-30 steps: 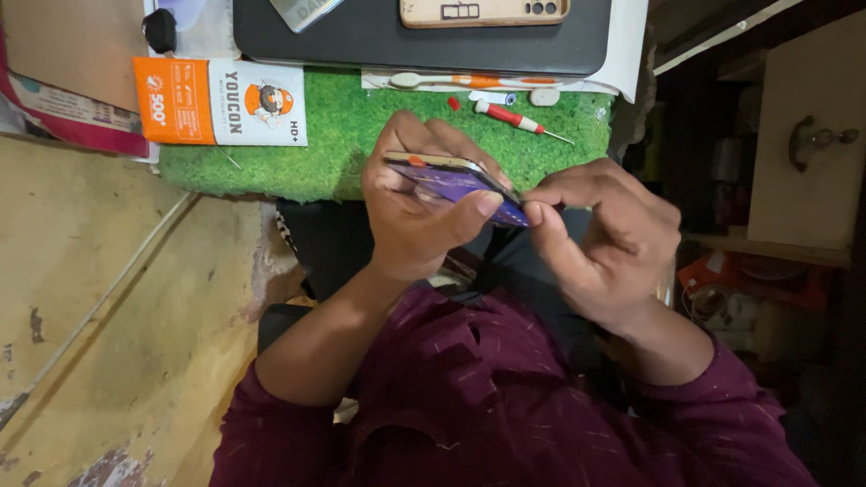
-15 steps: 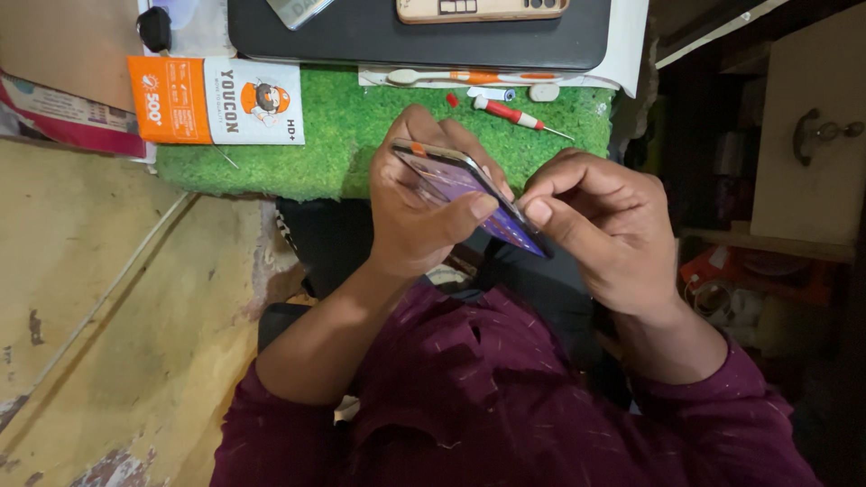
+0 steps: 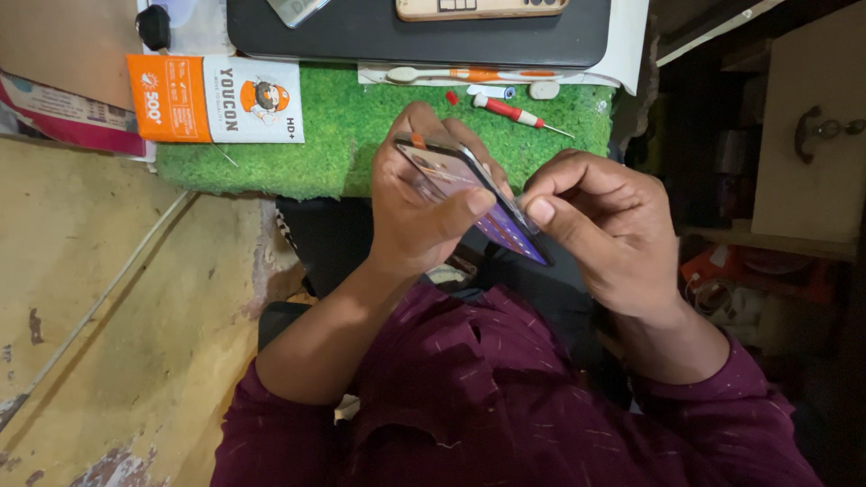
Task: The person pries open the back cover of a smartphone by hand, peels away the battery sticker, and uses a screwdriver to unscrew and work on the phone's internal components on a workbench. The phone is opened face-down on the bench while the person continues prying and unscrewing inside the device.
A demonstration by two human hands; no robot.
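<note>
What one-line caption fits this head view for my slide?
Left hand holds a smartphone tilted above the green turf mat while the right hand pinches its edge.

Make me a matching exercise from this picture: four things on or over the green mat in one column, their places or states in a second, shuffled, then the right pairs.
Things:
1. phone
2. red-handled screwdriver
3. orange and white packet
4. toothbrush

Places or states:
A. lies flat at the left end of the green mat
B. held tilted between the left hand and the right hand
C. lies along the mat's far edge, beside the dark tray
D. lies loose on the mat, beyond the hands

Pairs: 1-B, 2-D, 3-A, 4-C
</note>
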